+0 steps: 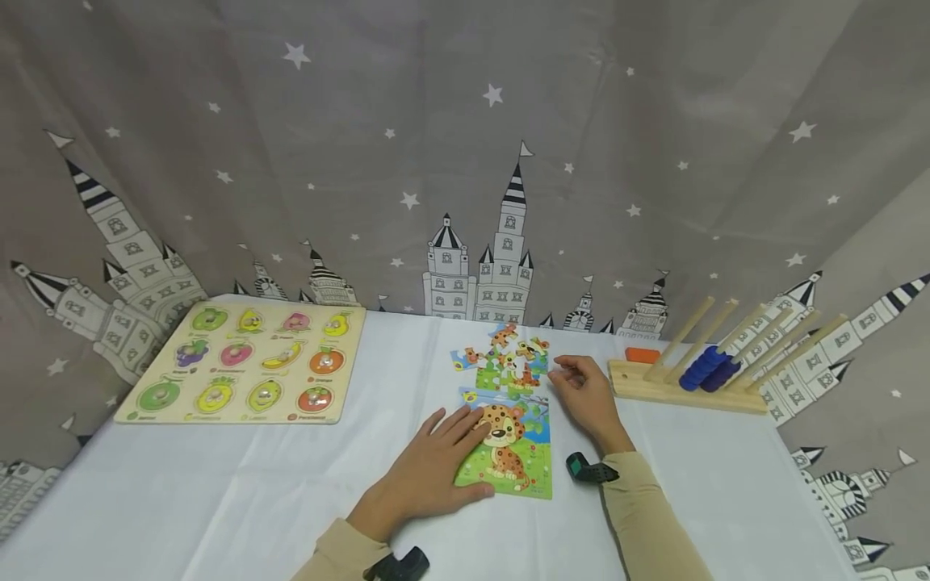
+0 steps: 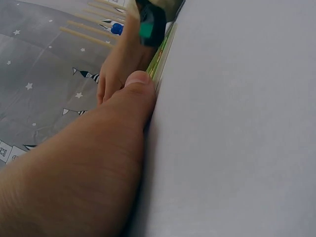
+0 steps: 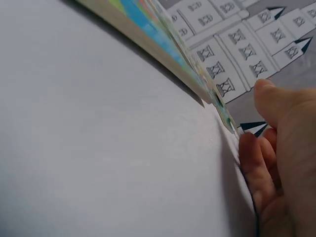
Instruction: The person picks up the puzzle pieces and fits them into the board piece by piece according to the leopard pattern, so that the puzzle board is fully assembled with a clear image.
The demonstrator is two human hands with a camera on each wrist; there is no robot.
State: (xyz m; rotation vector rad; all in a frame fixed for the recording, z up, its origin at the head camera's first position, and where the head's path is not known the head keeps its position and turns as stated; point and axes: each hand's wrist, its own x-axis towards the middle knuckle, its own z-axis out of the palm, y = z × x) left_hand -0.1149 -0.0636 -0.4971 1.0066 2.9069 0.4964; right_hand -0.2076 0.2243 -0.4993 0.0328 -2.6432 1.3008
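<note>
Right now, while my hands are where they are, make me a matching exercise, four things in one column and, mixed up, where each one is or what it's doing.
Column one
1. Left hand
2. Right hand
3. Fruit board
4. Pegged stand

Column two
A. Carries blue rings
B. Rests on the leopard picture
C. Lies toward the left end of the table
D. Is just right of the puzzle pieces

Right pairs: 1-B, 2-D, 3-C, 4-A.

Jigsaw pieces point(image 1: 523, 374) lie behind the picture board point(image 1: 519, 460).
</note>
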